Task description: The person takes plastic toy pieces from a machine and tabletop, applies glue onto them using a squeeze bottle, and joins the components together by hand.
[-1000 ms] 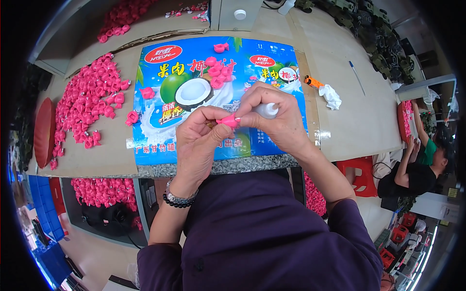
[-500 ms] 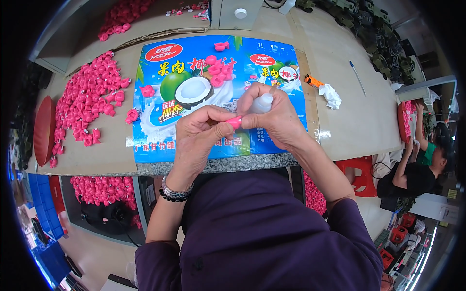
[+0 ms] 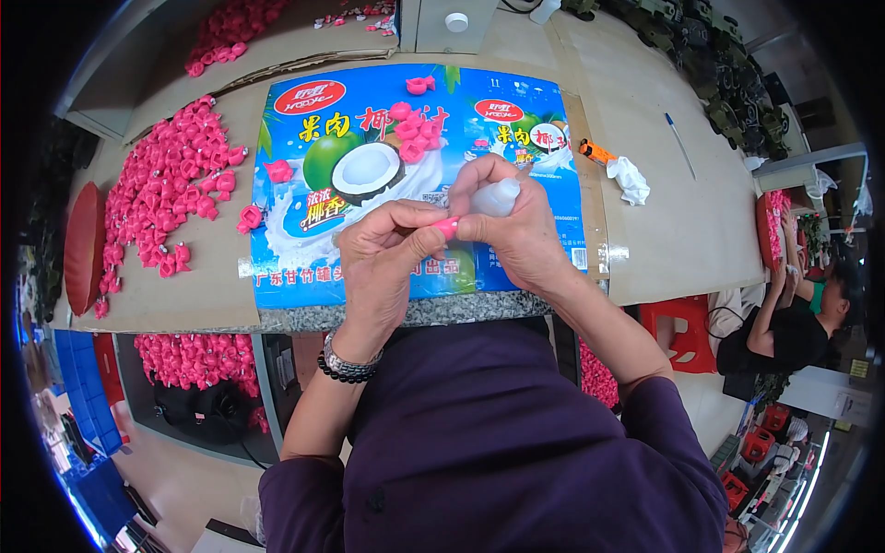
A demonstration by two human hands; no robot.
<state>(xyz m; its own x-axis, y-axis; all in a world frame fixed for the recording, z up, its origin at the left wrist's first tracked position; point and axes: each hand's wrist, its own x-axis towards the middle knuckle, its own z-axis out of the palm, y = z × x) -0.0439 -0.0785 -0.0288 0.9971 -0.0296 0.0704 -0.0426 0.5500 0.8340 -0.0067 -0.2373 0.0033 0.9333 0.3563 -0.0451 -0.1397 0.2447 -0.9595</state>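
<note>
Over the blue printed cardboard sheet (image 3: 304,267), both my hands meet on one small pink plastic part (image 3: 448,228). My left hand (image 3: 387,253) pinches it between thumb and fingers. My right hand (image 3: 516,230) presses its thumb against the same part and also holds a small white translucent squeeze bottle (image 3: 496,198) in its curled fingers, nozzle pointing up and away. Much of the pink part is covered by fingertips. Several like pink parts (image 3: 419,138) lie on the sheet beyond my hands, and another pink part (image 3: 278,171) lies near its left side.
A large heap of pink parts (image 3: 180,184) spreads on the left, beside a red tray (image 3: 85,249). To the right lie an orange tool (image 3: 597,152), crumpled tissue (image 3: 631,182) and a blue pen (image 3: 680,145). Dark green toy vehicles (image 3: 710,74) line the far right; another person (image 3: 802,313) sits there.
My hands stay together on the pink part, with small shifts of the fingers. My left wrist has moved slightly to the right. The bottle remains in my right hand.
</note>
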